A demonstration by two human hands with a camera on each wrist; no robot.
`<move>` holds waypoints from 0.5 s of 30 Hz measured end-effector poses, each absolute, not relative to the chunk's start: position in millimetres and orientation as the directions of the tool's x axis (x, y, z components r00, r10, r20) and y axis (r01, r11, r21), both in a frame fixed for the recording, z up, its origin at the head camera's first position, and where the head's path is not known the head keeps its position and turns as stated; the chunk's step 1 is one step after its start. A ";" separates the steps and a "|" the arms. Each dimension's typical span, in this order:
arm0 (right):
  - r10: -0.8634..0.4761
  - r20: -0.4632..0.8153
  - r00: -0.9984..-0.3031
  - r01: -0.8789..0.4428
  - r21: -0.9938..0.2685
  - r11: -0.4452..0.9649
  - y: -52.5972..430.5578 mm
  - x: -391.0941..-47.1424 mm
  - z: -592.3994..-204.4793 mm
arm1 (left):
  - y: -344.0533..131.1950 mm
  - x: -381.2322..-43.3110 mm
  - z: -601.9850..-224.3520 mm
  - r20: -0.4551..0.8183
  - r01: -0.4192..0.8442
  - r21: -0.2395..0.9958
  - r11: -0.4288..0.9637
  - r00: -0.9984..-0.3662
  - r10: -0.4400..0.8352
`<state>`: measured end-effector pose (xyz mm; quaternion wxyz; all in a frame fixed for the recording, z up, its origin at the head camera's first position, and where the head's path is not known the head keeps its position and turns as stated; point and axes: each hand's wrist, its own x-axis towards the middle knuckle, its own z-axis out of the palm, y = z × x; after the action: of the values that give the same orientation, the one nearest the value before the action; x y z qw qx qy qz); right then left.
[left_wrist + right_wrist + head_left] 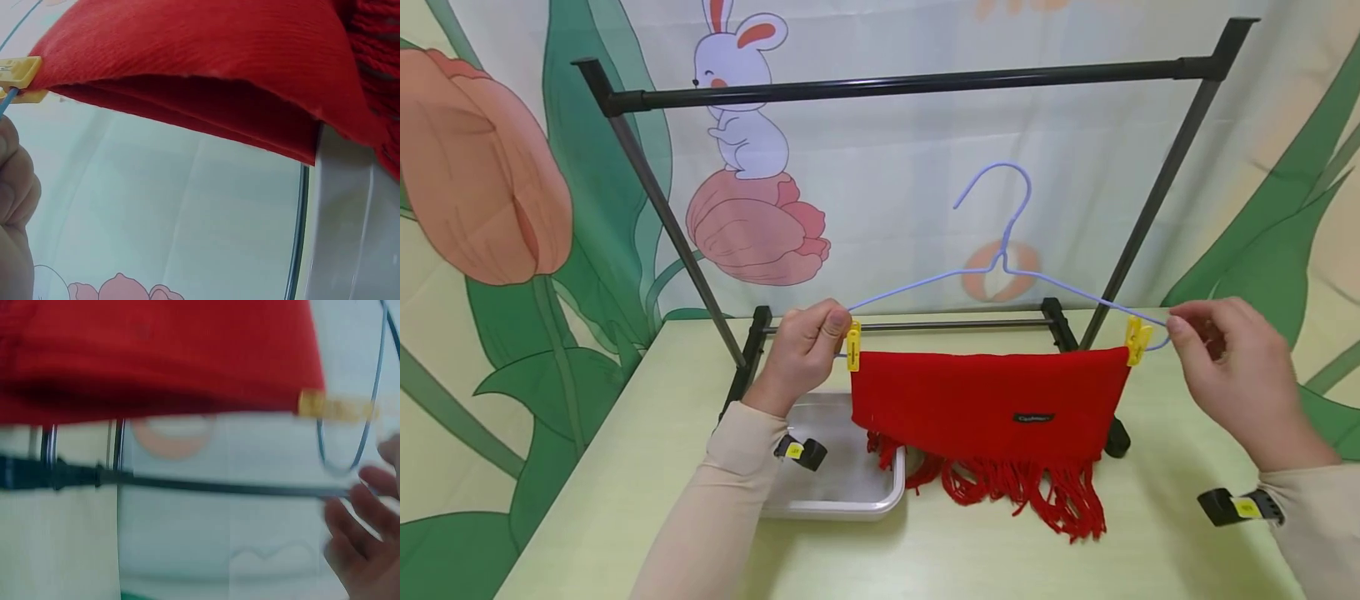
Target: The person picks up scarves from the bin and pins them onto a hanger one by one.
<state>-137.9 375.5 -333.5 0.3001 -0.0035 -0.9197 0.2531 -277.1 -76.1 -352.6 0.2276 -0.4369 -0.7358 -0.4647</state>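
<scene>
A folded red scarf (985, 400) with a fringe hangs from a blue wire hanger (955, 272). A yellow clip (853, 346) fastens its left end, and a second yellow clip (1138, 339) fastens the right one. My left hand (805, 350) grips the hanger's left end, thumb on top, right beside the clip. At the other end, my right hand (1240, 375) pinches the wire corner between thumb and index finger. In the right wrist view, the other fingers (350, 531) are loosely spread. The hanger's hook points up and is in neither hand.
A black rack with a top bar (925, 83) stands behind the hanger. Below and left of the scarf, a white tray (827, 510) sits on the pale table (625, 500); the fringe overlaps its right edge in the head view. A printed curtain (880, 183) hangs behind.
</scene>
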 end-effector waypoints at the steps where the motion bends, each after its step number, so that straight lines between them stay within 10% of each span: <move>1: 0.120 0.540 -0.833 -0.161 -0.445 0.881 379.7 -138.8 -333.2 | -76.6 -277.5 -352.9 0.746 0.858 0.478 0.187 -0.509 0.429; 15: -0.137 0.456 -0.880 -0.406 -0.569 0.715 397.6 -133.7 -354.3 | -72.6 -286.0 -353.1 0.796 0.919 0.345 0.190 -0.394 0.460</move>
<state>-133.7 397.6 -354.3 0.1942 0.1501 -0.9053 0.3467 -286.0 -72.6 -353.1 0.2731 -0.4780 -0.7212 -0.4205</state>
